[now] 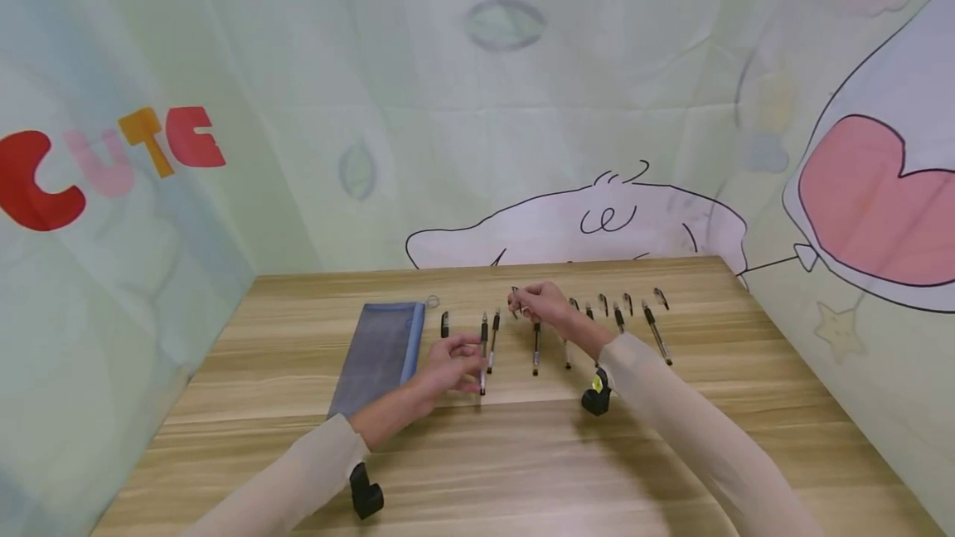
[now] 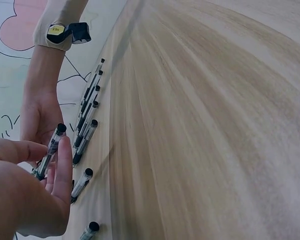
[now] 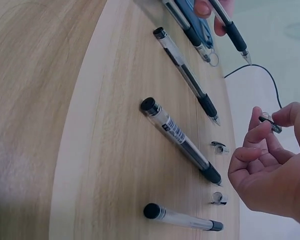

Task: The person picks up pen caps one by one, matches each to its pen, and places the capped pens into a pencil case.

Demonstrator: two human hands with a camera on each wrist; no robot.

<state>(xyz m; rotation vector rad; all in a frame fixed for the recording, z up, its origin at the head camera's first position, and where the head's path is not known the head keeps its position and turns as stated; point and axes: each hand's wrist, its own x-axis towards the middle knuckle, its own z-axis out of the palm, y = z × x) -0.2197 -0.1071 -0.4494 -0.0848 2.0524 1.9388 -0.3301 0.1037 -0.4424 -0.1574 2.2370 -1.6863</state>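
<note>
While the left hand (image 1: pixel 452 361) grips one slim clear plastic pen with a black grip section (image 3: pixel 234 35), the right hand (image 1: pixel 545 305) pinches one small clear plastic cap with a black clip (image 3: pixel 272 125)

Eight pens are in sight altogether: one held, seven lying on a pale brown wood-grain table (image 1: pixel 522 454). The left hand has its pen between thumb and fingers, the bare tip pointing toward the far side of the table. Just beyond and to the right, the right hand holds its cap between thumb and forefinger; cap and pen tip are apart.

Six more slim clear pens with black grips (image 1: pixel 535 348) lie in a row to the right of the held one, tips pointing away where they show. One capped pen (image 1: pixel 445 323) lies to the left, partly hidden by the left hand in the head view.

Beyond the row, four loose clear caps with black clips (image 1: pixel 628 303) show in the head view, and two in the right wrist view; whether any appear in both, I cannot tell.

One flat blue-grey pouch with a blue edge (image 1: pixel 375 355) lies leftmost, with one thin ring (image 1: pixel 433 302) at its far corner. Two pale sleeves (image 1: pixel 686 413) and two black wrist cameras (image 1: pixel 366 495) are visible. Behind hangs a pale green cloth backdrop (image 1: pixel 336 40) bearing four coloured letters (image 1: pixel 194 137) and one balloon drawing with a pink heart (image 1: pixel 865 205).
</note>
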